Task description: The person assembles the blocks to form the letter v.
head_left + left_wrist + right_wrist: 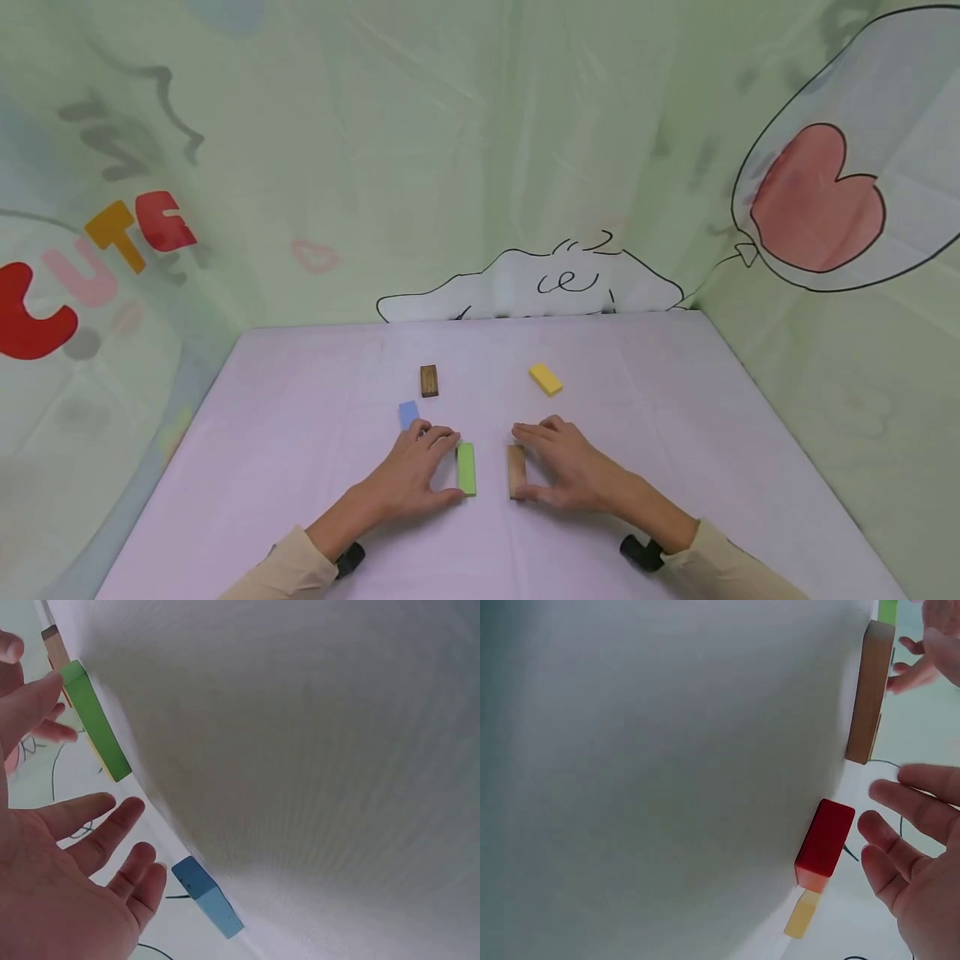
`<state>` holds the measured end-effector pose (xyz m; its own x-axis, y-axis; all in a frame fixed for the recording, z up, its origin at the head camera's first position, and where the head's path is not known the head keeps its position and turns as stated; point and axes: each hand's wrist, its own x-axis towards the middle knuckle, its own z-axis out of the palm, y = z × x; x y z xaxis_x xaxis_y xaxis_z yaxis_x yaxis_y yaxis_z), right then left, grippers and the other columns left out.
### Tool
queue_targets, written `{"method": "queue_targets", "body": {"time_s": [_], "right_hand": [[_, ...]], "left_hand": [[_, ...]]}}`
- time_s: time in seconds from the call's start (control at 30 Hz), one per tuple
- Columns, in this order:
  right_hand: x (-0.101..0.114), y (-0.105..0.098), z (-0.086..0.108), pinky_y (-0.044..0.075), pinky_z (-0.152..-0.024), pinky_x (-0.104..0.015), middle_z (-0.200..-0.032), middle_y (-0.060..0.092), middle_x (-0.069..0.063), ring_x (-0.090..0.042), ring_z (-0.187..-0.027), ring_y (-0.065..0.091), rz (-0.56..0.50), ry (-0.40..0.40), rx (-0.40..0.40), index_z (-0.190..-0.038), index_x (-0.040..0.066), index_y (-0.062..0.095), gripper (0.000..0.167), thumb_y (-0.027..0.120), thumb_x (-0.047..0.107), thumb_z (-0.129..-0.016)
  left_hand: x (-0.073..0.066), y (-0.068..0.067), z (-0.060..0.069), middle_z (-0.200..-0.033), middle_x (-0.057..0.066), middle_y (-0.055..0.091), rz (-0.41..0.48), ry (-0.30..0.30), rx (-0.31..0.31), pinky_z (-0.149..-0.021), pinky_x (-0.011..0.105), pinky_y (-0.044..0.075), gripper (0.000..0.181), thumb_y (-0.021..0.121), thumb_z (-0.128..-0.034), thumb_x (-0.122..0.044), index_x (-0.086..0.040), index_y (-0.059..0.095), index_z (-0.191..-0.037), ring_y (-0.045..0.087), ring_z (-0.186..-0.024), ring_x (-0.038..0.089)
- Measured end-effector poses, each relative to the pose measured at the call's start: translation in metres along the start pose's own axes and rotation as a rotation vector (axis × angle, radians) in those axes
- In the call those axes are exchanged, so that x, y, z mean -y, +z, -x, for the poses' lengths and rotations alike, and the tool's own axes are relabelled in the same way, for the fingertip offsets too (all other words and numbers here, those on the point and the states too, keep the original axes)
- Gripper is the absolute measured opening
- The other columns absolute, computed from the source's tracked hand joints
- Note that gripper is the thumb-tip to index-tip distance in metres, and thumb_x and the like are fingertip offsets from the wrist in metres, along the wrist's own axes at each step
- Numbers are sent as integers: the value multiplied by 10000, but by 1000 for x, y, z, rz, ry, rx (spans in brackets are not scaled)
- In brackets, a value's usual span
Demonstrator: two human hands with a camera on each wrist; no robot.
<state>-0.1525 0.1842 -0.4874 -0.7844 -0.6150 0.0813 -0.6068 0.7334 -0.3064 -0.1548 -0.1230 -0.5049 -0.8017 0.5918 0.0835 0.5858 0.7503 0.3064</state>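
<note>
A light green block point(467, 469) lies lengthwise on the table beside my left hand point(415, 473). The left thumb is at its near end, and the fingers are spread by its far end. In the left wrist view those fingers stand apart from the green block point(97, 724); whether the thumb touches it I cannot tell. My right hand point(573, 471) is spread around a tan wooden block point(515, 472), thumb by the near end. The right wrist view shows its fingers clear of the wooden block point(871, 694). A blue block point(408, 412) is partly covered by the left fingers.
Farther back lie a dark brown block point(429, 381) and a yellow block point(546, 379). A red block point(825, 844), visible in the right wrist view, is hidden in the head view. The pale table point(300, 400) meets printed curtains at its back and sides.
</note>
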Motion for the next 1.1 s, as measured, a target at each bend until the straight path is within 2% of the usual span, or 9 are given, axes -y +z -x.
{"method": "queue_targets", "body": {"time_s": [0.17, 0.47, 0.83, 1.1], "right_hand": [[2, -1, 0, 489, -974, -418, -1466, 670, -30, -181, -1189, 553, 11, -19, 19, -1431, 92, 645, 759, 776, 611, -893], [4, 0, -2, 495, -1024, -476, -1429, 692, -46, -226, -1227, 585, 15, -14, 64, -1412, 72, 655, 734, 827, 539, -873], [0, 2, -6, 490, -1068, -540, -1419, 692, -75, -298, -1295, 588, -111, 67, 97, -1395, 66, 665, 748, 905, 468, -811], [-7, 4, -4, 496, -1091, -553, -1405, 686, -76, -309, -1296, 587, -184, 68, 63, -1390, 75, 664, 777, 934, 466, -775]], "left_hand": [[-1, 0, -1, -1477, 53, 611, 12, -13, 27, -1046, 510, 436, 755, 765, -906, -513, -91, 571, -1501, 480, -1310, 286], [-1, 2, -1, -1470, 25, 595, 7, -5, 47, -989, 461, 416, 731, 781, -909, -488, -111, 574, -1501, 474, -1242, 224], [0, 1, -2, -1459, 52, 584, 101, -28, 72, -1017, 421, 464, 737, 817, -910, -431, -76, 570, -1507, 480, -1186, 176], [1, 1, -2, -1496, 76, 551, 236, -66, 109, -1135, 474, 491, 795, 849, -894, -371, -45, 521, -1542, 502, -1338, 238]]}}
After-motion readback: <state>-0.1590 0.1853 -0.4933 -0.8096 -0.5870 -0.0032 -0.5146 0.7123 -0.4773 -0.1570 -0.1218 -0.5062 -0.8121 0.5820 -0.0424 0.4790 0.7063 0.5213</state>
